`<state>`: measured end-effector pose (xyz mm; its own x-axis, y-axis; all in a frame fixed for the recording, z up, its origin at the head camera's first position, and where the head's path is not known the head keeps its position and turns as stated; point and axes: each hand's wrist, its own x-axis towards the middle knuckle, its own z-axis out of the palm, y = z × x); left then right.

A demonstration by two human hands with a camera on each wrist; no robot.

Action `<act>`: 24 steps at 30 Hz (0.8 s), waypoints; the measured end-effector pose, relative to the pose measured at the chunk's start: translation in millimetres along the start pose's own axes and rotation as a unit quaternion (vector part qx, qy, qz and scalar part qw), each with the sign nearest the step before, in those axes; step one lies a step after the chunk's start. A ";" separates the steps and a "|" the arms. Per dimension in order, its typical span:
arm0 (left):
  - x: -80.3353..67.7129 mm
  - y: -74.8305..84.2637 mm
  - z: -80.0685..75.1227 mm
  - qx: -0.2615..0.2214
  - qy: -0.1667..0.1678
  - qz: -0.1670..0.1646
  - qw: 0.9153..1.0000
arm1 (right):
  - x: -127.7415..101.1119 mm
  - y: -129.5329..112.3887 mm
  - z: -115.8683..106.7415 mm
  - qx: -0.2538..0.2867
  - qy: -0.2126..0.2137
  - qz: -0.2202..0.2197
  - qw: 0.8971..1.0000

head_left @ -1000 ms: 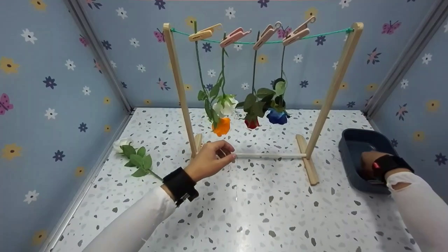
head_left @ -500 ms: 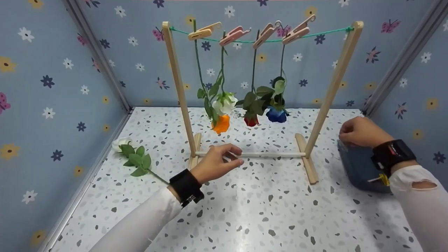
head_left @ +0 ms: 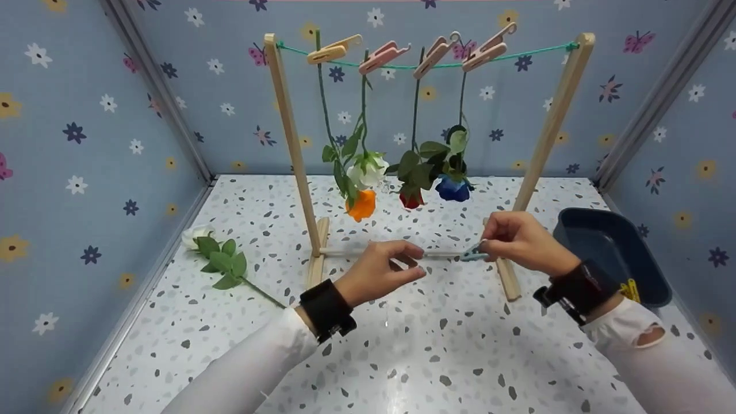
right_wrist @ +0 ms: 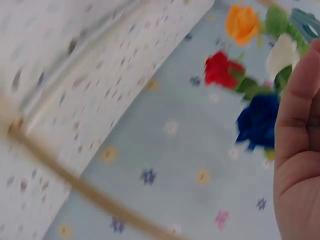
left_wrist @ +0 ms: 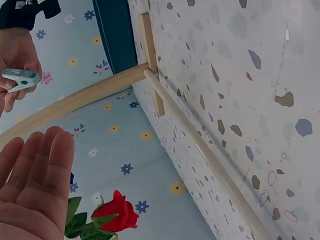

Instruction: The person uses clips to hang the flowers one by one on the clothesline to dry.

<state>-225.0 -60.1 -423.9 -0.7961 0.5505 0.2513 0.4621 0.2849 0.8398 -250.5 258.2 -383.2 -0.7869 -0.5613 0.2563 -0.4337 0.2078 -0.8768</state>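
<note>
My right hand (head_left: 514, 238) pinches a clip (head_left: 472, 253) just left of the bin (head_left: 632, 253); my left hand (head_left: 382, 273), fingers relaxed and holding nothing, hovers near the rack (head_left: 287, 126).

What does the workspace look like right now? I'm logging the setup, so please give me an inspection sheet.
Surface: speckled white tabletop, walled in by flowered blue panels.
Job's things: teal clothespin pinched in the right hand; wooden rack with a green line carrying four clothespins, each holding a flower head-down: orange, white, red, blue.
Clutter: loose white rose lying at left; dark blue bin at right.
Hands: left hand holds nothing, fingers loosely curled, near the rack's bottom bar.
Cables: nothing seen.
Surroundings: black wrist straps, white sleeves.
</note>
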 end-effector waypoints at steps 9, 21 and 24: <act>2.9 4.2 13.3 0.021 0.002 0.044 0.999 | 4.9 11.3 46.2 0.078 -0.009 -0.056 0.995; 0.6 0.9 16.1 0.038 0.008 0.066 0.997 | 5.7 22.1 62.5 0.084 -0.010 -0.065 0.994; -0.8 -1.4 14.8 0.039 0.009 0.066 0.997 | 3.5 23.1 62.7 0.031 -0.007 -0.078 0.996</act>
<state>-219.3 -49.4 -432.4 -0.7334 0.5730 0.3658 0.5911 0.2717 0.7595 -235.9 210.8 -428.1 -0.7061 -0.5937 0.3859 -0.5213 0.0670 -0.8507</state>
